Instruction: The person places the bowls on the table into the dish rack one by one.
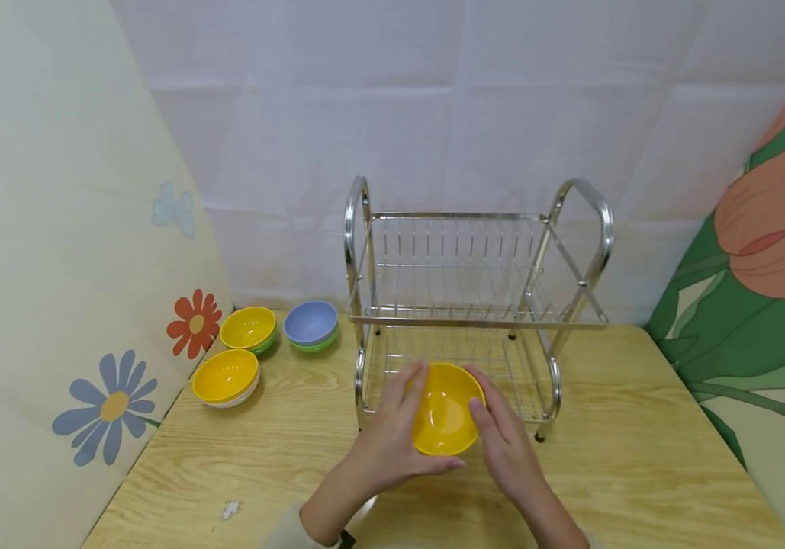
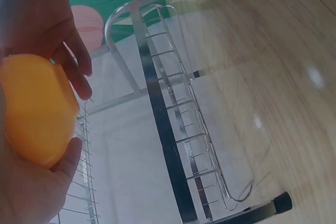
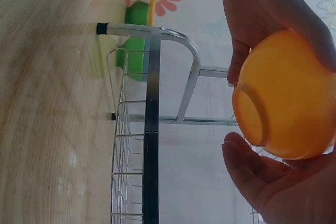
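Observation:
Both hands hold one yellow bowl [image 1: 445, 412] in front of a two-tier metal dish rack [image 1: 461, 316]. My left hand [image 1: 392, 435] grips its left side, the thumb reaching along the near underside. On the other side my right hand [image 1: 505, 438] holds the rim, with the thumb at the inner edge. The bowl's open side faces up toward the head camera. In the right wrist view the bowl's round foot [image 3: 249, 115] shows, with the bowl raised off the table. The left wrist view shows part of the yellow outside [image 2: 39, 111] between the hands.
At the back left sit stacked bowls: a yellow one [image 1: 248, 326] over green, a blue one [image 1: 311, 322] over green, and another yellow one [image 1: 226, 376] over white. A small white scrap [image 1: 230, 509] lies on the wooden table [image 1: 639, 457]. Printed cloth walls enclose the table.

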Available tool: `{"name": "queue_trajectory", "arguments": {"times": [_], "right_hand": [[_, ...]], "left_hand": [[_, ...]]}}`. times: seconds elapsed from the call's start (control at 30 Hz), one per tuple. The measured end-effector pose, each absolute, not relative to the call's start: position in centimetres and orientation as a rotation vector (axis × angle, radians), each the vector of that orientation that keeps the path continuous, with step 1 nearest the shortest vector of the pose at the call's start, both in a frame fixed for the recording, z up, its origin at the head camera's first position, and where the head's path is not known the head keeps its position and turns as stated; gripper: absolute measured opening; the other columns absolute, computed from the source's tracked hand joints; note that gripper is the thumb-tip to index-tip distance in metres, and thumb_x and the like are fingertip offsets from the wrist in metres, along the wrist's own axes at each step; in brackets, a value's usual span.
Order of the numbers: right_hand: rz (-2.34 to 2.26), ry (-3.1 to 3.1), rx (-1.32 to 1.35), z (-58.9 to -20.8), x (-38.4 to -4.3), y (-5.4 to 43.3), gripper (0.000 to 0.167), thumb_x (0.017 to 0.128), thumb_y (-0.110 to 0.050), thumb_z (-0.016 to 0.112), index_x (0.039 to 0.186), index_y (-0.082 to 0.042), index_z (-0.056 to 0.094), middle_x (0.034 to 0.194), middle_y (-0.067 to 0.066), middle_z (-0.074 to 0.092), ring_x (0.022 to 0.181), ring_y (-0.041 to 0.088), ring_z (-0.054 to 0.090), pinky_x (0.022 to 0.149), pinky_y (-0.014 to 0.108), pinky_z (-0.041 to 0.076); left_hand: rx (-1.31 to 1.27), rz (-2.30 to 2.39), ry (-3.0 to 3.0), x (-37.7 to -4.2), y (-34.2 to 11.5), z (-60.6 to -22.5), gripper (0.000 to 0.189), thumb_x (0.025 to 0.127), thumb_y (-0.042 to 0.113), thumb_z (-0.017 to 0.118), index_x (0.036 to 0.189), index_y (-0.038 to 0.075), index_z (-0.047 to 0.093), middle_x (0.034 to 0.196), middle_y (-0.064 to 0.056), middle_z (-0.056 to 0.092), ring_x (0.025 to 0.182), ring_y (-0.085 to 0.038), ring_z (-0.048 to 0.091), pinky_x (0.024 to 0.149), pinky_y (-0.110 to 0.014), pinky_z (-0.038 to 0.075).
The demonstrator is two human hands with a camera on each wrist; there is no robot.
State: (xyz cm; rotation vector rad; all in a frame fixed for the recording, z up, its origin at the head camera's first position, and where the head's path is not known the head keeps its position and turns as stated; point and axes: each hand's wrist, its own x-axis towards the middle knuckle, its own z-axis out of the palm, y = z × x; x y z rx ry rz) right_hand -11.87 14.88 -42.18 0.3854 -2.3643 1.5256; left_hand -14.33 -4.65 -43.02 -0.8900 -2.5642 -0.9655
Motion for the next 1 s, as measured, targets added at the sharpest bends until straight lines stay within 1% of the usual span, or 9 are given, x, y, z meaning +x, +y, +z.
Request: {"name": "queue_trajectory", "arguments": {"times": [0.17,0.27,0.4,0.5,0.63,0.73,0.87,1.0], "right_hand": [[1.556,-2.365,0.387,-42.3,-11.8,14.7,0.043,0.11,-0.018,0.04,0.153,-0.014,0.044,0.15,0.01,0.052,0.13,0.025,0.054,0.103,0.019,0.043],[1.566,-2.361,0.385,-42.3,-11.8,14.6,0.043,0.11,-0.017,0.039,0.153,-0.015,0.043,0.148,0.009,0.054,0.129,0.022,0.055,0.103,0.02,0.044],[1.559,-2.365,0.379,-42.2,-11.9,14.5,0.042,0.11,-0.018,0.039,0.152,-0.017,0.044,0.147,0.007,0.055,0.128,0.02,0.056,0.103,0.023,0.045],[1.56,-2.368,0.387,-42.1,-12.0,14.5,0.042,0.111,-0.018,0.038,0.152,-0.016,0.044,0.146,0.008,0.056,0.126,0.021,0.056,0.102,0.028,0.048],[1.564,-2.367,0.403,-42.1,-12.1,14.5,0.041,0.111,-0.017,0.037,0.151,-0.016,0.044,0.144,0.009,0.057,0.124,0.022,0.058,0.101,0.029,0.049],[1.538,-2.374,0.404,-42.0,-12.2,14.6,0.04,0.111,-0.017,0.036,0.15,-0.015,0.045,0.142,0.008,0.059,0.122,0.022,0.058,0.1,0.031,0.05],[1.485,-2.397,0.414,-42.0,-12.4,14.7,0.04,0.111,-0.017,0.036,0.149,-0.014,0.047,0.14,0.008,0.06,0.12,0.023,0.059,0.1,0.038,0.051],[1.43,-2.427,0.441,-41.8,-12.7,14.8,0.039,0.111,-0.016,0.036,0.148,-0.012,0.048,0.139,0.011,0.06,0.12,0.027,0.06,0.099,0.05,0.052]], "left_hand": [[-0.899,-0.937,-2.534,-14.3,-4.4,-43.3,0.127,0.067,0.062,0.087,0.16,0.004,0.024,0.161,-0.011,0.026,0.144,-0.03,0.037,0.105,-0.045,0.05],[-0.89,-0.921,-2.531,-14.2,-4.2,-43.4,0.127,0.067,0.063,0.087,0.16,0.003,0.024,0.162,-0.012,0.026,0.144,-0.031,0.037,0.106,-0.046,0.049],[-0.868,-0.925,-2.548,-14.2,-4.0,-43.6,0.127,0.068,0.064,0.086,0.161,0.005,0.022,0.162,-0.011,0.026,0.143,-0.03,0.039,0.107,-0.046,0.048],[-0.848,-0.931,-2.56,-14.1,-3.9,-43.7,0.127,0.068,0.065,0.085,0.161,0.006,0.021,0.162,-0.011,0.025,0.141,-0.03,0.041,0.106,-0.046,0.049],[-0.821,-0.947,-2.576,-13.9,-3.6,-43.8,0.127,0.069,0.066,0.084,0.161,0.005,0.02,0.162,-0.014,0.024,0.14,-0.032,0.043,0.104,-0.046,0.05],[-0.809,-0.96,-2.594,-13.8,-3.4,-43.8,0.128,0.07,0.067,0.082,0.162,0.005,0.018,0.163,-0.014,0.022,0.141,-0.033,0.041,0.105,-0.046,0.049],[-0.806,-0.971,-2.616,-13.6,-3.3,-43.9,0.128,0.072,0.07,0.079,0.162,0.005,0.015,0.165,-0.013,0.019,0.143,-0.032,0.04,0.107,-0.047,0.048],[-0.803,-0.955,-2.633,-13.6,-3.5,-44.0,0.128,0.073,0.071,0.077,0.163,0.006,0.013,0.165,-0.014,0.019,0.142,-0.032,0.04,0.106,-0.048,0.048]]}}
